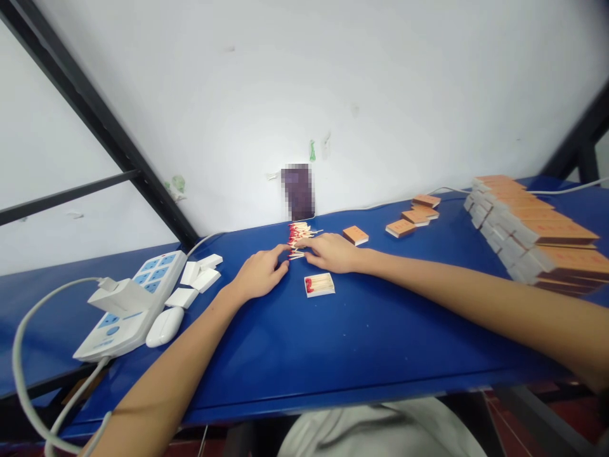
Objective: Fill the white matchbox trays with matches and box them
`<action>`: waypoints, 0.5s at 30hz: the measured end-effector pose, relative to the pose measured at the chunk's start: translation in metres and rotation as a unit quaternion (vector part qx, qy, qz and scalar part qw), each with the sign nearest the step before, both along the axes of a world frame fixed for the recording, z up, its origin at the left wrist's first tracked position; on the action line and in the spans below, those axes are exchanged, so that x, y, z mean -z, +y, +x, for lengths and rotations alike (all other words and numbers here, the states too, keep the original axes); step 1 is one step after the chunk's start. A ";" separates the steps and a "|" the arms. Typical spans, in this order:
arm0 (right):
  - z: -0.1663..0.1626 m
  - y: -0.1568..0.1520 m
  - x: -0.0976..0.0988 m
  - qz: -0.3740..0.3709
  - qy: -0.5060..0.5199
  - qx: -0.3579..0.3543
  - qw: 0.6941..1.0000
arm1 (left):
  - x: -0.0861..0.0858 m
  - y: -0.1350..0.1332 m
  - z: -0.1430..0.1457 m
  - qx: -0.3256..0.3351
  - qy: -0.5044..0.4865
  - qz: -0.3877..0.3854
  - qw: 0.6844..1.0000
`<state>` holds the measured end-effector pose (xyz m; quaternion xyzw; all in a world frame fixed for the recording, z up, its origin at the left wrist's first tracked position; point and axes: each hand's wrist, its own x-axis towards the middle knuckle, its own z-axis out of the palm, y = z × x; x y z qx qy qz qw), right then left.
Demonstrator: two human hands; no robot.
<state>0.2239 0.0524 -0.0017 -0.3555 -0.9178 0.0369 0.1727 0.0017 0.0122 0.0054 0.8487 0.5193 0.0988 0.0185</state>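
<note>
A loose pile of red-tipped matches (301, 230) lies on the blue table near the wall. My left hand (259, 274) rests at the pile's left side, index finger stretched to the red heads and thumb apart from it. From the right, my right hand (333, 252) reaches over the near matches, its index finger and thumb spread and touching them. Neither hand visibly lifts a match. Just in front of the hands sits a small white matchbox tray (320, 293) with several matches in it, their red heads to the left.
Orange matchbox covers (356, 235) and small boxes (400, 228) lie at right, beside a large stack of matchboxes (542, 235). At left are white empty-looking trays (207, 280), a white earbud case (165, 326) and a power strip (164, 273) with cables. A pixelated dark rectangle (299, 192) stands against the wall.
</note>
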 end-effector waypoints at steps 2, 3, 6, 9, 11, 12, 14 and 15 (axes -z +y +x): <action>0.000 0.001 0.000 -0.001 -0.008 -0.002 1.000 | -0.001 0.000 0.000 0.002 0.004 -0.002 1.000; 0.000 0.001 0.000 -0.001 -0.009 -0.004 1.000 | -0.001 0.000 0.000 0.003 0.005 -0.003 1.000; 0.000 0.002 0.001 -0.001 -0.011 -0.008 1.000 | -0.001 0.001 0.000 0.002 0.005 -0.008 1.000; 0.001 0.002 0.001 -0.003 -0.014 -0.008 1.000 | -0.002 0.000 0.001 0.002 0.001 -0.008 1.000; 0.001 0.002 0.000 -0.003 -0.018 -0.010 1.000 | -0.002 0.000 0.001 0.005 0.000 -0.006 1.000; 0.001 0.001 0.000 -0.002 -0.019 -0.011 1.000 | -0.002 0.000 0.001 0.006 0.000 -0.005 1.000; 0.001 0.001 0.000 0.001 -0.016 -0.014 1.000 | -0.003 -0.001 0.001 0.011 0.002 -0.003 1.000; 0.001 0.001 0.001 0.005 -0.014 -0.017 1.000 | -0.003 -0.001 0.001 0.012 0.003 -0.003 1.000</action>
